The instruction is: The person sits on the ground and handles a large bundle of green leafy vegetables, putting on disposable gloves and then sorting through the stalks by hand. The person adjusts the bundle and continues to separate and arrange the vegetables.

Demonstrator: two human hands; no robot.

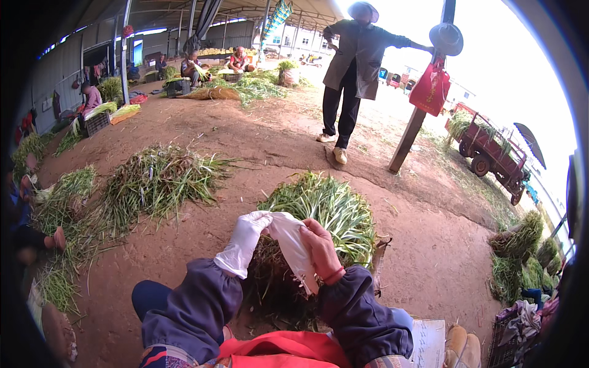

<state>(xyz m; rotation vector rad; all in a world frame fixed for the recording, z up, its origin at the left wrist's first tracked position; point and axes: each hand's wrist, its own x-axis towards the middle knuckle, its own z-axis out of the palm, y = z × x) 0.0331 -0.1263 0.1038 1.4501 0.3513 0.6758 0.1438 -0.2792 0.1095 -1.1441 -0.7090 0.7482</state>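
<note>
A thin white glove covers my left hand [246, 234], whose fingers pinch one end of a second, limp white glove [292, 248]. My right hand [320, 244] is bare, with a red band at the wrist, and grips the same loose glove from the right. The glove hangs between both hands, above a heap of long green leafy stalks [326, 207] with brownish roots on the near side. Dark sleeves cover both forearms, and red cloth [285, 349] lies over my lap.
More stalk heaps [156, 179] lie to the left, beside a partly visible person. Ahead, a person [354, 60] stands touching a post [414, 133] with a red bag [430, 89]. Several people sit farther back. At right are a loaded cart [492, 147] and a dark crate [501, 340].
</note>
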